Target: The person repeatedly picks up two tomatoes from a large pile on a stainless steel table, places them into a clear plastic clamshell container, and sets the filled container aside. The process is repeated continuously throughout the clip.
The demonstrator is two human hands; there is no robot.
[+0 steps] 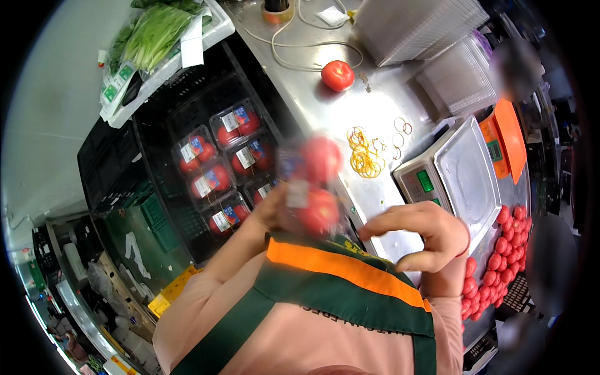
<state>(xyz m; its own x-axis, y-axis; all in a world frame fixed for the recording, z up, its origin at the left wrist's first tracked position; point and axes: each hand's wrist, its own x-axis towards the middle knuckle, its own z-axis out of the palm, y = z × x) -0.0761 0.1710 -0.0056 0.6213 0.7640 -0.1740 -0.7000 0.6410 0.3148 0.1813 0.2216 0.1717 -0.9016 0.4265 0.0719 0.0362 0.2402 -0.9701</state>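
Note:
My left hand [270, 207] grips the lower left side of a clear plastic pack of tomatoes [317, 209], blurred by motion. Two red tomatoes show through it, along with a white and blue label. The pack is held in the air by the crate's right edge, in front of my apron [350, 275]. My right hand [431, 234] is empty, its fingers bent and the thumb apart from them, just below the scale [431, 181]. Left of my hands, a black crate [165, 200] holds several labelled tomato packs [230, 219].
A loose tomato [337, 75] and yellow rubber bands [364, 155] lie on the metal table [312, 106]. Stacked clear trays [412, 28] stand at the far right, near an orange scale [509, 140]. Many tomatoes [500, 262] are heaped at right. Bagged greens [153, 40] sit far left.

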